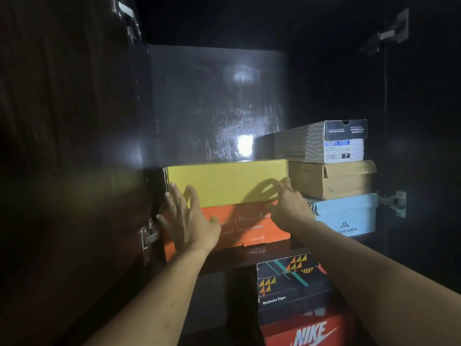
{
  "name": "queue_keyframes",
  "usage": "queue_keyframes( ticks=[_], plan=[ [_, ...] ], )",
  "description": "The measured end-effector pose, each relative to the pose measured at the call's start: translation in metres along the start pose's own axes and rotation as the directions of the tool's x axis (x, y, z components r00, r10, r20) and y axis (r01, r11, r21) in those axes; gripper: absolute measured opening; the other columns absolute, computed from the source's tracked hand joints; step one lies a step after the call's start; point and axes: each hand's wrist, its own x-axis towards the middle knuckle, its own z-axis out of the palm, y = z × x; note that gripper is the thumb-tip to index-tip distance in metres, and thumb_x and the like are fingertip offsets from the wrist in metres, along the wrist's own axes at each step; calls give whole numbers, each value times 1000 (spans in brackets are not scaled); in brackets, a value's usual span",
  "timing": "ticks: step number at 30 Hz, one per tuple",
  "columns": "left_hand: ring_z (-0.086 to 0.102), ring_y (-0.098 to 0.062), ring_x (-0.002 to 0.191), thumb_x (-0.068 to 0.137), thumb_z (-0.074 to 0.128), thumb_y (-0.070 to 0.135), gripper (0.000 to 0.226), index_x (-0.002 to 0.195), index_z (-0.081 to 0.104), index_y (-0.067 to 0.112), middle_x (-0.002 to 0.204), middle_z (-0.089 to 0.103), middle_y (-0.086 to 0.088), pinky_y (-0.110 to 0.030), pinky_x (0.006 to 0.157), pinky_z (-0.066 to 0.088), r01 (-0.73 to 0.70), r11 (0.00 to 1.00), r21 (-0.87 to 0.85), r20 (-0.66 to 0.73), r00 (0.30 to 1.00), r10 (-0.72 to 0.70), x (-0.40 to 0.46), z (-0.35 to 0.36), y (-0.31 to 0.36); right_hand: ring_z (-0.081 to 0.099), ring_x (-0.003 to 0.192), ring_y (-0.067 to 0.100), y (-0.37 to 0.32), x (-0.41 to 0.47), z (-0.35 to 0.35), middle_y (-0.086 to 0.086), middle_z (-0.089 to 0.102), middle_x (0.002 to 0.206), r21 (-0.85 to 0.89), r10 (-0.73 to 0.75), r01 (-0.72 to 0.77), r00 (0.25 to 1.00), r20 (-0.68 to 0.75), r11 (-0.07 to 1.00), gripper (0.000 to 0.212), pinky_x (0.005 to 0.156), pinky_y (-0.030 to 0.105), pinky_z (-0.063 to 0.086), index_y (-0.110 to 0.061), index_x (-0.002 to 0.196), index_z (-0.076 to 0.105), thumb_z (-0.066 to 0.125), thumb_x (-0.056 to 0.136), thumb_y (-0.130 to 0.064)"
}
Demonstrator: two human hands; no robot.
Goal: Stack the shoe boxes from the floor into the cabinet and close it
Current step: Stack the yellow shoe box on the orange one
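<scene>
Dark glossy wood cabinet [217, 101], both doors swung open, metal hinges visible at both sides; back panel scuffed and reflecting a light spot. Upper shelf [269, 250] carries two stacks. Left stack: plain matte yellow box [224, 181], corrugated card, sitting on an orange box [249, 226] with partly legible print, "SHOES" readable, the rest obscured by shadow. Right stack, bottom to top: pale blue box [349, 213] with a small logo and "...anevada"; tan kraft box [334, 179], faint mark on the lid, unreadable; grey wavy-patterned box [321, 142] labelled "SKECHERS PERFORMANCE", "GO WALK", size sticker "7". The stacks stand just beside each other. Below the shelf, near right: black box [289, 290] with yellow-orange triangle pattern and teal stripes, "Onitsuka Tiger", resting on a red box [309, 330] marked "NIKE". Left hand [187, 218]: fingers spread wide and straight, tips against the near face of the yellow box at its left end, palm over the orange box. Right hand [289, 203]: fingers loosely extended, touching the yellow box's near right corner, holding nothing.
</scene>
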Motion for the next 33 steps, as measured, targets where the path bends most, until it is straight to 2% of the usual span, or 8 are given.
queue_keyframes(
  ticks=[4,7,12,15,18,23,27,33],
  plan=[
    [-15,-26,148,83,57,57,87,153,18,22,161,-17,-5,-59,116,2,-10,999,47,108,994,5,7,7,-14,33,136,37,7,5,13,2,22,151,-58,-80,91,982,174,994,72,96,57,46,-37,138,37,42,77,0],
    [-12,-29,148,82,52,66,90,152,20,20,163,-7,-7,-56,117,-1,-26,992,127,152,988,6,7,10,-20,3,147,40,5,4,20,-3,18,155,-88,-59,86,962,268,992,75,109,70,21,-39,144,26,40,81,-1],
    [-10,-30,149,81,54,65,89,151,22,19,163,3,-8,-57,116,-2,-23,992,122,153,988,4,6,8,-18,-8,147,41,0,3,25,-5,15,159,-94,-31,60,958,285,994,71,111,72,5,-30,151,15,41,89,-7],
    [-8,-31,149,81,55,63,87,150,25,20,162,10,-10,-59,116,0,-2,994,109,163,987,-16,6,5,-12,-2,149,37,0,-4,10,-3,17,161,-84,-4,30,955,298,996,73,113,69,7,-24,153,14,41,88,-6],
    [5,-31,148,83,60,55,78,146,34,18,157,24,-11,-55,118,5,-26,999,47,162,987,18,-5,0,5,27,143,34,8,-10,-10,4,34,155,-61,-1,20,956,295,998,74,112,58,29,-23,151,20,43,81,-9],
    [51,-28,122,79,68,40,48,120,62,17,128,61,-7,-40,100,43,-111,957,-269,208,963,170,-31,-13,52,59,107,35,37,-40,-58,9,65,117,-121,-32,65,966,257,991,50,80,34,47,-29,129,52,53,80,-38],
    [58,-22,115,75,74,43,55,120,63,16,126,63,-3,-36,100,45,-191,913,-359,494,792,360,-61,-14,96,54,120,25,76,-88,-117,7,62,127,-118,111,-84,964,240,989,47,100,32,43,-17,134,53,62,89,-27],
    [64,-22,98,66,78,54,51,102,65,20,113,68,-6,-37,90,52,-336,830,-445,699,449,556,-146,4,180,62,107,20,159,-182,-204,2,67,113,-241,305,-246,918,252,939,41,94,26,47,-16,123,64,69,86,-33]
  ],
)
